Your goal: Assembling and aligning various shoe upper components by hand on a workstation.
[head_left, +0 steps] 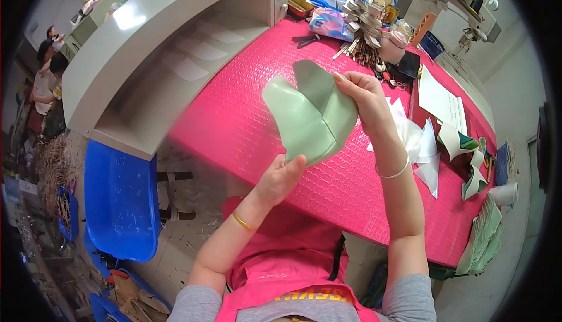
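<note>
Between both hands I hold a pale green, smooth leather-like piece (310,126), shaped like a shoe upper, above the pink table. A seam runs across it, and two flaps spread apart at its far end. My left hand (280,180) pinches its near left edge, thumb on top. Higher up, at the far right edge, my right hand (364,92) grips it between thumb and bent fingers. The fingers beneath the piece are partly hidden.
A grey machine (132,52) with an open bay holding pale cut pieces (184,67) stands left. A blue bin (120,205) sits below it. Tools and strips (363,23) crowd the table's back. White sheets (430,152) and green pieces (483,240) lie right.
</note>
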The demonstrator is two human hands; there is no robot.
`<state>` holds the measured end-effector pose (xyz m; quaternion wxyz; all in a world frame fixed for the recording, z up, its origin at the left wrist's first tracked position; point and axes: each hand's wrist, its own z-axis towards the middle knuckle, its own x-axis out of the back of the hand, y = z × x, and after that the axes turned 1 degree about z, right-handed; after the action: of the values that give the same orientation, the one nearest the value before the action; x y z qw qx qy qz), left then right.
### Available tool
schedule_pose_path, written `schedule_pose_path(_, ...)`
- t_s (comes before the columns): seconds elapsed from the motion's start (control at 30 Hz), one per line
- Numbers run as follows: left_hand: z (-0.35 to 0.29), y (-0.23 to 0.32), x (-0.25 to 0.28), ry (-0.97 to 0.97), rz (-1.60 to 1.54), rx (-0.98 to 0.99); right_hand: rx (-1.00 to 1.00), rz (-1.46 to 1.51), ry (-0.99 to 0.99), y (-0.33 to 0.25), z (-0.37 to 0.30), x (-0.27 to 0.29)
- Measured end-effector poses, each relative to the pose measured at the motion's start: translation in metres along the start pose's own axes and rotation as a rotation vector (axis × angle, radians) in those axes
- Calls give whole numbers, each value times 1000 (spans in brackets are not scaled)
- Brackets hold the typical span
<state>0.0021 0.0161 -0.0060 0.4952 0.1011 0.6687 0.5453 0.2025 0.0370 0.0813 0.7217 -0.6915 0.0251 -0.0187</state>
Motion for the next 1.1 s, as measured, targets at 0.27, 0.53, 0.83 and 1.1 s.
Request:
schedule_pose_path(0.27,2,3,-11,109,-517,-147,-1,-110,119,0,16,-17)
schedule_pose_path(0.53,2,14,-37,281,-752,-187,43,-333,98,-2,28,-13)
schedule_pose_path(0.83,1,0,-14,135,-734,25,62,-297,-197,-29,15,-20)
schedule_pose_path(1.1,-53,-64,8,-26,-322,763,351,-1339,-691,-19,-16,15)
